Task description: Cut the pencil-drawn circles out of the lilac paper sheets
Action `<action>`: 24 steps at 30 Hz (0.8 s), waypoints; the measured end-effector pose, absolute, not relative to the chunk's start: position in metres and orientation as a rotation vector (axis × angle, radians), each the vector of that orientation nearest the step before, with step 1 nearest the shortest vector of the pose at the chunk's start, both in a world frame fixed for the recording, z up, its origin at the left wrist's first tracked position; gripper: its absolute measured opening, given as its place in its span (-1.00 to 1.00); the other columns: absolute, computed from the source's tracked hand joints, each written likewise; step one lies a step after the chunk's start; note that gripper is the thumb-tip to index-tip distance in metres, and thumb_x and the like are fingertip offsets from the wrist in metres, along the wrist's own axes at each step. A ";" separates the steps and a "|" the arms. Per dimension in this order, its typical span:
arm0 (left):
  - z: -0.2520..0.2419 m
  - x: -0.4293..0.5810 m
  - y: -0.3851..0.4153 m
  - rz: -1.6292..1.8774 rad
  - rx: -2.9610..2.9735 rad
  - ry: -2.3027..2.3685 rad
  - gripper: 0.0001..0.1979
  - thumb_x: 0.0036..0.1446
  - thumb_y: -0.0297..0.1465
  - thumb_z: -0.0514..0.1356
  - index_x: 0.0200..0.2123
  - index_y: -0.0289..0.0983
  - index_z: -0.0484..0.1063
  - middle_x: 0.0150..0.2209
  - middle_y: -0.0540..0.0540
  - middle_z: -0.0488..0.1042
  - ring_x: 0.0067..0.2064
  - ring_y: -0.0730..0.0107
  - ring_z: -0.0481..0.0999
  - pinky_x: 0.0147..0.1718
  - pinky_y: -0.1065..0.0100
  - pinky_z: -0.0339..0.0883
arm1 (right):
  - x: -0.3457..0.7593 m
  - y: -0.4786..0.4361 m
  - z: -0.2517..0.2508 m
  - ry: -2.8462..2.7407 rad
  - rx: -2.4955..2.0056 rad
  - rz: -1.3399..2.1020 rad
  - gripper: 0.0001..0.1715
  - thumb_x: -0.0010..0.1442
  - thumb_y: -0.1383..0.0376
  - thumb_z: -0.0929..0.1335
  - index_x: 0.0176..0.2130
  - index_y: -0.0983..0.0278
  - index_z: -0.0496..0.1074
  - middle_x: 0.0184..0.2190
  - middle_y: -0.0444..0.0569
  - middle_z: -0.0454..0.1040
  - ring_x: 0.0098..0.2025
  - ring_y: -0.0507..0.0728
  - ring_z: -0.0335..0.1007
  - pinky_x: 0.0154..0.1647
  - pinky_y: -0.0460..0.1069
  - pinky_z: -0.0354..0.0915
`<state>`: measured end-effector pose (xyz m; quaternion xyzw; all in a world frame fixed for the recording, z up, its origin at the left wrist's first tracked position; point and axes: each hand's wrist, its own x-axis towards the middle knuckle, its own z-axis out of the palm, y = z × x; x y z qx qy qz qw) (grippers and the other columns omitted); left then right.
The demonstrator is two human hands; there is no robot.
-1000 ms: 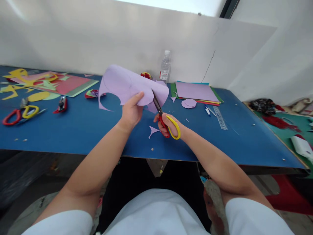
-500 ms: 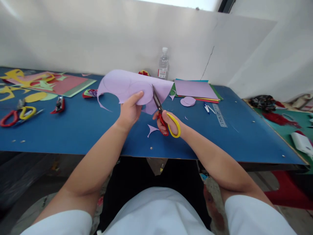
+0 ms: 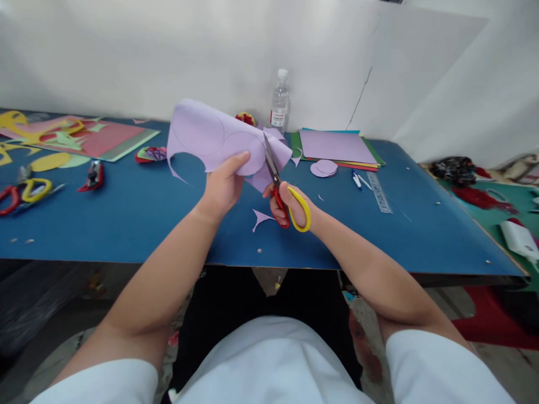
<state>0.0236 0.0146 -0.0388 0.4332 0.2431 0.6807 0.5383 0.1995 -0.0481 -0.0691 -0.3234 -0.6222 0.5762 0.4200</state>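
A sheet of purple paper (image 3: 197,132) with round outlines drawn on it is pinched in my left hand (image 3: 225,182), thumb on top. Curved pieces are cut away along its lower edge. My right hand (image 3: 290,205) grips scissors (image 3: 273,163) with one red and one yellow handle loop. Their blades lie at the sheet's right part, beside a drawn circle, pointing up and away from me. Just below, a purple paper scrap (image 3: 261,219) rests on the blue table (image 3: 202,235). Cut purple circles (image 3: 324,168) lie to the right.
A water bottle (image 3: 280,101) stands by the wall. Stacked coloured paper (image 3: 337,147), a pen (image 3: 357,180) and a clear ruler (image 3: 379,192) lie right. Leftward are a red-handled tool (image 3: 93,175), other scissors (image 3: 25,191), yellow scraps (image 3: 50,132) and a small colourful item (image 3: 150,154).
The purple sheet has tilted, its right end dropping and folding back while its left end rises. The scissors stay in my right hand at the sheet. The view has shifted slightly.
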 end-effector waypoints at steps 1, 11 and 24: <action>-0.038 0.024 0.014 1.616 1.032 0.588 -0.72 -0.05 -0.18 0.64 -0.41 -0.15 0.67 -0.26 -0.08 0.73 -0.07 0.09 0.72 0.00 0.16 0.64 | 0.199 -0.049 -0.068 -1.559 -0.804 1.439 -0.02 0.26 -0.65 0.27 -0.09 0.17 0.34 -0.65 -0.39 0.22 -0.71 0.00 0.14 -0.66 -0.07 0.20; -0.039 0.021 0.013 1.512 1.031 0.583 -0.75 0.01 -0.22 0.62 -0.39 -0.20 0.68 -0.26 -0.10 0.72 -0.03 0.01 0.76 -0.01 0.13 0.64 | 0.198 -0.050 -0.064 -1.527 -0.949 1.366 -0.09 0.29 -0.60 0.33 -0.13 0.16 0.34 -0.67 -0.37 0.21 -0.71 0.02 0.13 -0.68 -0.05 0.22; -0.044 0.021 0.014 1.439 1.052 0.633 -0.75 -0.01 -0.21 0.62 -0.44 -0.20 0.69 -0.32 -0.08 0.67 -0.14 0.11 0.69 -0.12 0.19 0.60 | 0.200 -0.047 -0.065 -1.526 -1.041 1.350 -0.14 0.32 -0.55 0.37 -0.15 0.15 0.34 -0.63 -0.32 0.24 -0.68 0.02 0.18 -0.69 -0.06 0.26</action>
